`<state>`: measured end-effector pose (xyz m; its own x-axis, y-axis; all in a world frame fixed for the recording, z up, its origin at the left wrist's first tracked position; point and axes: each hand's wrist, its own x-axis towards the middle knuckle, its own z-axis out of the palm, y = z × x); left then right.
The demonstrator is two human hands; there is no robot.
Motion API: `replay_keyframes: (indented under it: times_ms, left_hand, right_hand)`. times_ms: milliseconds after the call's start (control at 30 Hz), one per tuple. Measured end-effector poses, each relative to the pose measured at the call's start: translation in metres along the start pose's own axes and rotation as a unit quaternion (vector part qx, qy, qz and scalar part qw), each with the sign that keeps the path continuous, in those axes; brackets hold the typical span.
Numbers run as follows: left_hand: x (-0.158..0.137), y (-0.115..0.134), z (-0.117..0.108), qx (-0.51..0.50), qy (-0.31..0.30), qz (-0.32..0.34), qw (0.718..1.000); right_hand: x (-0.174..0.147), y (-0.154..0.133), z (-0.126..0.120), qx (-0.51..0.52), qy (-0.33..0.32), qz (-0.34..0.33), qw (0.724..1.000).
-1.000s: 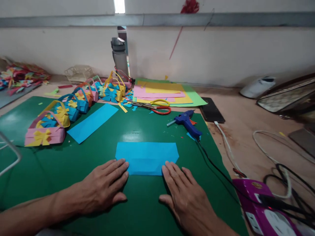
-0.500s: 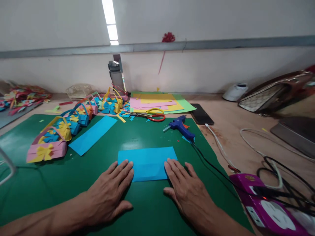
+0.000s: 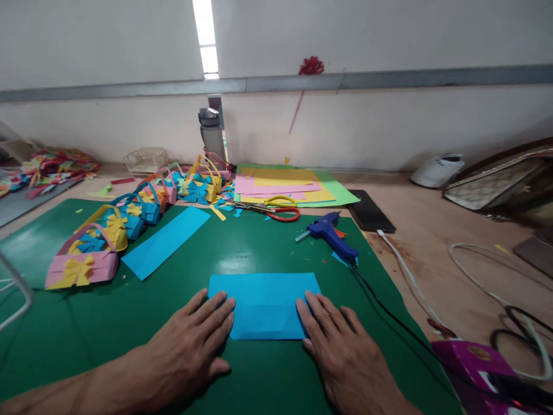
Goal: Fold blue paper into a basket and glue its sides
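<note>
A blue sheet of paper (image 3: 265, 305) lies on the green mat (image 3: 259, 374) in front of me, with a faint crease running across it. My left hand (image 3: 192, 340) rests flat on its left end, fingers stretched out. On the right end lies my right hand (image 3: 341, 346), also flat with the fingers extended. Neither hand grips anything. A second blue paper strip (image 3: 166, 242) lies slantwise beyond my left hand. Beyond my right hand is a blue hot glue gun (image 3: 332, 235) on its side.
Small paper baskets (image 3: 82, 265) stand in a row at the left. Scissors (image 3: 280, 212) lie before a stack of coloured paper (image 3: 289, 184). A bottle (image 3: 212, 138) stands behind. At the right are a phone (image 3: 371, 210), cables and a purple power strip (image 3: 475, 369).
The view has shifted slightly left, so the background sits further right. The blue sheet and both hands appear a little lower in the picture. Both hands remain flat on the sheet.
</note>
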<state>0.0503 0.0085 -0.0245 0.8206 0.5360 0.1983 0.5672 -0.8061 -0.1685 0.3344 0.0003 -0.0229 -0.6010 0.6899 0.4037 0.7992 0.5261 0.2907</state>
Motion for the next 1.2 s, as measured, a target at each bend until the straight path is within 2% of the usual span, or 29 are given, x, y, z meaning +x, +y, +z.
replay_keyframes:
  times_ms: [133,267,367,500,733,1033,1200]
  left_hand:
    - [0.0,-0.006,0.0,-0.038,-0.003,0.001,0.999]
    - [0.001,-0.011,-0.001,-0.094,-0.01,-0.027,0.995]
    - [0.003,-0.011,0.002,-0.122,-0.017,-0.019,0.992]
    - [0.002,-0.015,0.008,-0.144,0.02,-0.012,0.989]
    - [-0.004,-0.028,0.009,-0.259,0.038,-0.008,0.965]
    - [-0.005,-0.047,-0.005,-0.228,0.058,0.014,0.972]
    - [-0.006,-0.042,-0.011,-0.203,0.041,0.032,0.978]
  right_hand:
    - [0.0,0.0,0.001,0.021,0.009,-0.021,1.0]
    - [0.003,-0.003,-0.003,0.079,0.0,-0.031,0.996]
    - [0.004,-0.005,-0.008,0.12,-0.011,-0.035,0.992]
    - [0.005,-0.005,-0.013,0.123,-0.014,-0.014,0.992]
    - [0.006,-0.002,-0.015,0.136,-0.037,0.031,0.99]
    - [0.011,-0.002,-0.017,0.148,-0.008,0.048,0.988]
    - [0.012,-0.001,-0.015,0.192,-0.018,0.009,0.981]
